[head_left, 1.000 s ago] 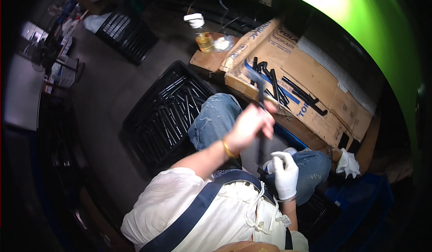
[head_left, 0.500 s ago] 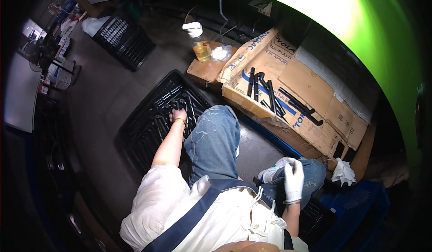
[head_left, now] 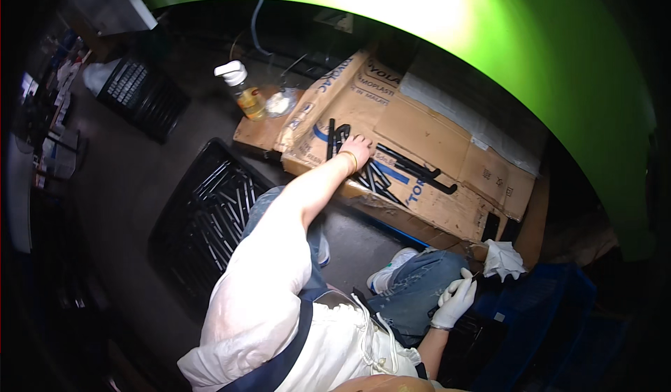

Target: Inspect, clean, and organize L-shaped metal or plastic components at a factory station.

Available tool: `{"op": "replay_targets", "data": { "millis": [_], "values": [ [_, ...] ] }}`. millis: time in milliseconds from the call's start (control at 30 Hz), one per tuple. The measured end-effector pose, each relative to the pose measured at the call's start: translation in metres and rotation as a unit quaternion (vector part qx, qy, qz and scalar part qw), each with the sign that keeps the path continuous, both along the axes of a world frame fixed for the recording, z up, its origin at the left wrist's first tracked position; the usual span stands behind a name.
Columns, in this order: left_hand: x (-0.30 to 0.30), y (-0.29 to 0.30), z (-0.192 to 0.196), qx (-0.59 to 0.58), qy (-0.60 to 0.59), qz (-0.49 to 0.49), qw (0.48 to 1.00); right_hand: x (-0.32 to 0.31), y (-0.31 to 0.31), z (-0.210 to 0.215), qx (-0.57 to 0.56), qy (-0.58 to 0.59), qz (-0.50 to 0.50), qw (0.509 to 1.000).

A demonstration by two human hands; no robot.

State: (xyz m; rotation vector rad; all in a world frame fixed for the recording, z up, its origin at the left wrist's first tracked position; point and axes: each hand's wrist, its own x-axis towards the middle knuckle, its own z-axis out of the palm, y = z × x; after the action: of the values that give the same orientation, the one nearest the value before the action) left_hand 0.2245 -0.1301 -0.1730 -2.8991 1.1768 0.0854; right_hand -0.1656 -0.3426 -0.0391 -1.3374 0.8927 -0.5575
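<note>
My bare left hand (head_left: 358, 150) reaches over the flattened cardboard (head_left: 423, 130), its fingers apart on top of a loose group of black plastic tube-like parts (head_left: 374, 176). Some of those parts are hidden beneath the palm. Farther right on the cardboard lie a few longer black parts with bent ends (head_left: 412, 167). Low on the right, my right hand (head_left: 456, 301), in a white glove, is by my knee with its fingers bent and drawn together. A thin dark tip shows at the fingertips, too small to name.
On the floor at left, a black crate (head_left: 183, 203) holds many similar black parts. A pump bottle of yellow liquid (head_left: 249, 100) stands on a wooden board (head_left: 251, 134). A crumpled white cloth (head_left: 503, 260) hangs at the cardboard's right corner, near blue crates (head_left: 552, 308).
My left hand has moved from the black crate up to the cardboard, where more black parts now lie. The right hand has lowered and turned. The whole view has shifted.
</note>
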Motion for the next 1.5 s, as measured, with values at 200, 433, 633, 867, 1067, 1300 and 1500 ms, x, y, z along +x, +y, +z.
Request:
{"op": "replay_targets", "data": {
  "millis": [200,433,633,867,1067,1300,1500],
  "values": [
    [0.004,-0.026,-0.036,0.112,-0.006,-0.011,0.994,-0.002,-0.007,0.002,0.021,0.004,-0.020,1.000],
    [0.016,0.027,0.053,0.045,0.024,0.008,0.999,0.000,-0.005,-0.002,0.025,-0.001,-0.014,1.000],
    [-0.081,0.051,0.108,-0.409,0.428,0.163,0.789,0.027,0.019,0.003,-0.081,0.043,0.140,0.986],
    [-0.230,0.033,0.149,-0.558,0.644,0.109,0.513,0.099,0.070,0.024,-0.075,-0.035,0.313,0.946],
    [-0.274,0.043,0.169,-0.586,0.696,0.086,0.406,0.114,0.073,0.048,0.004,-0.018,0.318,0.948],
    [-0.286,0.036,0.175,-0.566,0.578,0.121,0.576,0.107,0.081,0.064,-0.147,0.036,0.336,0.930],
    [-0.281,0.039,0.181,-0.557,0.684,0.222,0.415,0.101,0.083,0.067,-0.005,-0.017,0.391,0.920]
  ]
}}
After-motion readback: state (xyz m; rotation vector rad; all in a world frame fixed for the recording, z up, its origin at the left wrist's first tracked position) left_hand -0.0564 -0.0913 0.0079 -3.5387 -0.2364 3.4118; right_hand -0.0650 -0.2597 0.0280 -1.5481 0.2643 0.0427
